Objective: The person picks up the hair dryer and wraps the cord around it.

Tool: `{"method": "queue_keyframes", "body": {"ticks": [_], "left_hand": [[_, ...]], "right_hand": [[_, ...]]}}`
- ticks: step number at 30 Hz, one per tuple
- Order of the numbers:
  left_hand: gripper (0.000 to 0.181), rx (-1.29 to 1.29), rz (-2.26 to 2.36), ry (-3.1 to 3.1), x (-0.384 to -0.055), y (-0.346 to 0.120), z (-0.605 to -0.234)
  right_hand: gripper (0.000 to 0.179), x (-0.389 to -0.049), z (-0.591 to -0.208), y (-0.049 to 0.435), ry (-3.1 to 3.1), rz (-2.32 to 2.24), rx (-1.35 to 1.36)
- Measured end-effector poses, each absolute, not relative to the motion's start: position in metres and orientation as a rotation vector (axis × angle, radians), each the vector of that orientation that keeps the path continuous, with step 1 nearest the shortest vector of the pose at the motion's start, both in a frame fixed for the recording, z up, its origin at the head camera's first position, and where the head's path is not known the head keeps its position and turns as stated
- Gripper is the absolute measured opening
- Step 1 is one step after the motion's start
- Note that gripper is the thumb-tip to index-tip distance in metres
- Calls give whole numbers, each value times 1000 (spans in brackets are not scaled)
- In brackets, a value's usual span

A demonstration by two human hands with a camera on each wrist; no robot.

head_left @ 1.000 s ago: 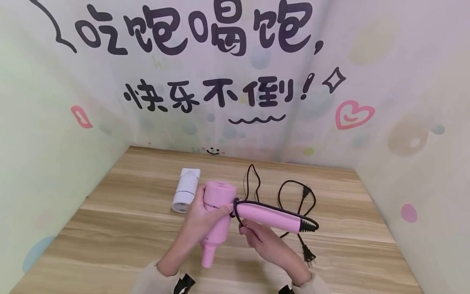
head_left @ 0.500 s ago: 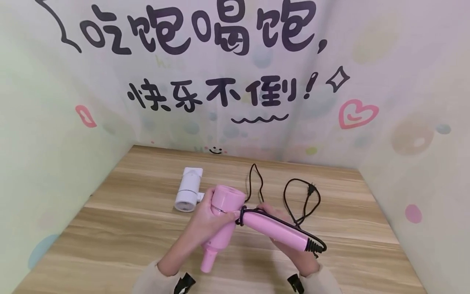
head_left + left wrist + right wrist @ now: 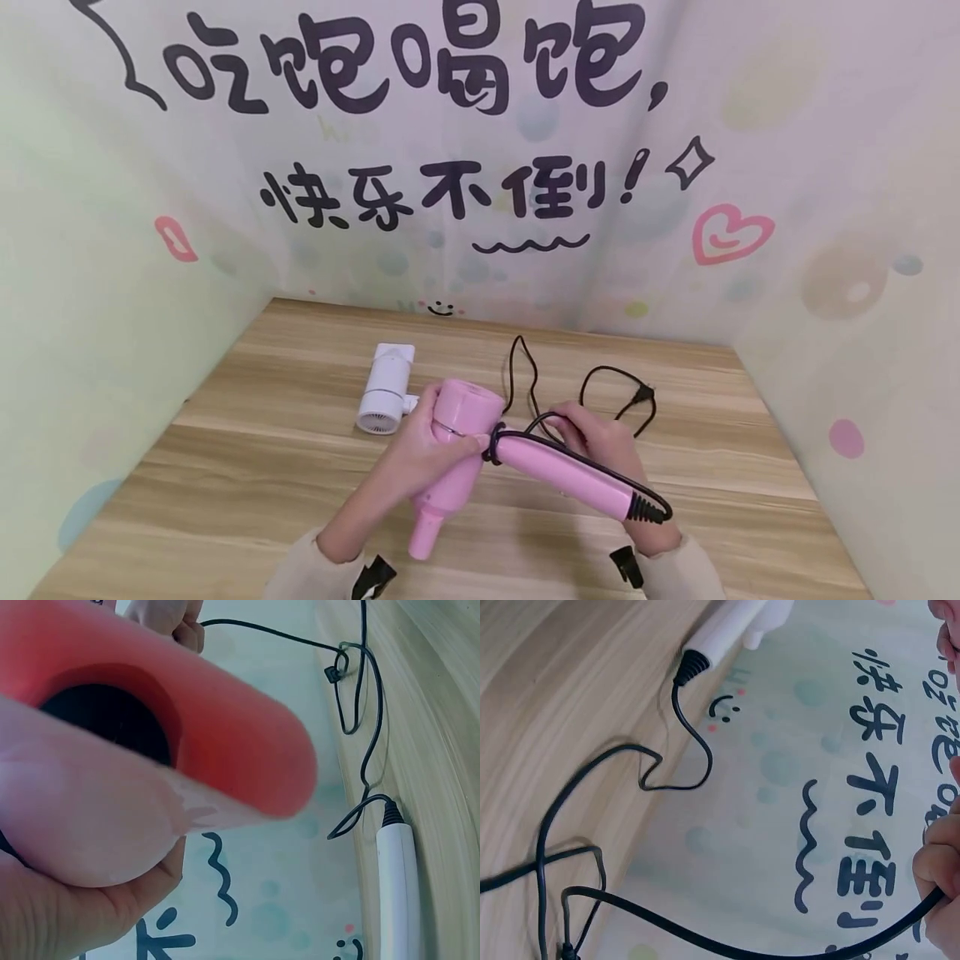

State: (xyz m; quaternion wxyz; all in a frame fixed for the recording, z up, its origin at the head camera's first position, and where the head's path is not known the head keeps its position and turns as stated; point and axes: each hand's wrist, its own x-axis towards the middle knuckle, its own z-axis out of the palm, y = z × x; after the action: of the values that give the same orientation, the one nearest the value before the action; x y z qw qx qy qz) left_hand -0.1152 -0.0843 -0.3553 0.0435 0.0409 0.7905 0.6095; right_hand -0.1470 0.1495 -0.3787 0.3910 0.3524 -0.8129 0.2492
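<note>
A pink hair dryer (image 3: 457, 479) is held off the table by my left hand (image 3: 412, 454), which grips its barrel with the narrow nozzle pointing toward me. Its black cord (image 3: 577, 454) runs from the handle's end back along the handle and is wound round the handle's base. Beyond the handle, my right hand (image 3: 596, 433) pinches a stretch of that cord. In the right wrist view the cord (image 3: 705, 945) leads away from the fingers. The left wrist view shows the pink barrel (image 3: 247, 742) up close. Part of my right hand is hidden behind the handle.
A white hair dryer (image 3: 386, 390) lies on the wooden table (image 3: 247, 450), left of the pink one. Loose black cord (image 3: 517, 367) loops across the table's back, with a plug (image 3: 643, 393) at the right. A printed cloth (image 3: 420, 275) hangs behind.
My right hand has moved from below the handle, round behind it, to its far side, drawing the cord along. The pink dryer has shifted slightly right and its handle has tilted toward me.
</note>
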Motion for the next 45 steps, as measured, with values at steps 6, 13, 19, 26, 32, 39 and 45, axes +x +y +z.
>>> {"method": "queue_keyframes", "body": {"ticks": [6,13,19,26,32,39,45], "left_hand": [[82,197,1773,2473,-114,-84,-355],[81,284,1689,2514,-113,-87,-361],[86,317,1576,2545,-113,-88,-365],[84,341,1537,2573,-116,-85,-373],[85,240,1502,2715,-121,-83,-377],[86,164,1572,2764,-125,-83,-377],[88,116,1608,2776,-124,-83,-379]], "right_hand": [[8,-153,-382,164,-2186,747,916],[13,-155,-381,172,-2293,738,927],[13,-154,-368,181,-2323,799,819],[5,-141,-354,174,-2463,880,795],[7,-122,-340,163,-2587,1028,837],[7,-107,-332,149,-2548,1029,900],[11,-93,-335,132,-2477,1118,1008]]}}
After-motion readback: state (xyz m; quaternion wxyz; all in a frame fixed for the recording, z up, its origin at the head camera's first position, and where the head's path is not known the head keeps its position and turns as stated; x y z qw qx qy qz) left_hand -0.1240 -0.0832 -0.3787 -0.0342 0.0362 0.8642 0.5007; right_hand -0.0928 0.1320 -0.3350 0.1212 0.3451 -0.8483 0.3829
